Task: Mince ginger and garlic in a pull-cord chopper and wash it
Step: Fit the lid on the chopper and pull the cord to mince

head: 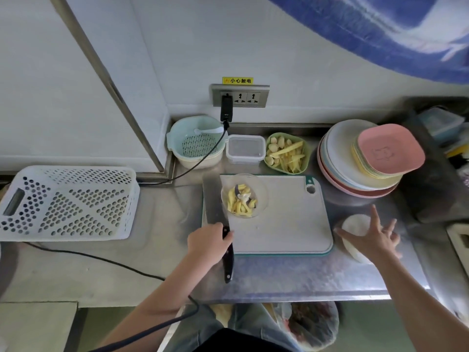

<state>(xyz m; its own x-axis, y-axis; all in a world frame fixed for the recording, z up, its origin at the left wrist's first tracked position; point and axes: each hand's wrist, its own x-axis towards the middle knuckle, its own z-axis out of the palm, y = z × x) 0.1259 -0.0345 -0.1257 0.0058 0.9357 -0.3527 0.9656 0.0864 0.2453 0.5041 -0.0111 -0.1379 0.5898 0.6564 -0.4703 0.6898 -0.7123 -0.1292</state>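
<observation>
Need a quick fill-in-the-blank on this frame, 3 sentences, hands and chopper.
1. The left hand grips the ____ by its black handle.
2. The chopper bowl stands on the ____.
3. The right hand reaches with spread fingers over the white ____ on the counter.

Missing words: knife; cutting board; lid

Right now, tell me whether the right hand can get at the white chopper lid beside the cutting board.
Probably yes. The right hand hovers spread open right over the white lid, which lies on the bare steel counter with nothing covering it.
</observation>
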